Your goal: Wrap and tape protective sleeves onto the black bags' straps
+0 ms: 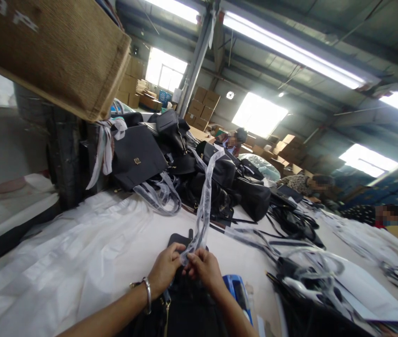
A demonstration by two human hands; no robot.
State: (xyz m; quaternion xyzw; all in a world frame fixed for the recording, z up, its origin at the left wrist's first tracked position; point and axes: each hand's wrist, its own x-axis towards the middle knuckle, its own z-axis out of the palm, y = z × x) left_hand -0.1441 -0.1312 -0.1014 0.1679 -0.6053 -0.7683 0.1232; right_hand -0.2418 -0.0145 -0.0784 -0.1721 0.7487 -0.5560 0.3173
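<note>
Strip (205, 208), prob. plastic, rises from pinched L grip (165, 270) & R grip (206, 270).

Above you, long tube lights (293, 49) glow under a beamed ceiling (346, 42) that slants across your view — ahead of you, bright windows (260, 114) break the grey wall (241, 95), and stacked cardboard boxes (204, 108) show beside a post (197, 61).

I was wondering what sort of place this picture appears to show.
Probably a factory or workshop floor handling bags: black bags lie heaped on a white table, cardboard boxes are stacked behind, and the left hand and right hand hold a strip of clear plastic.
</note>
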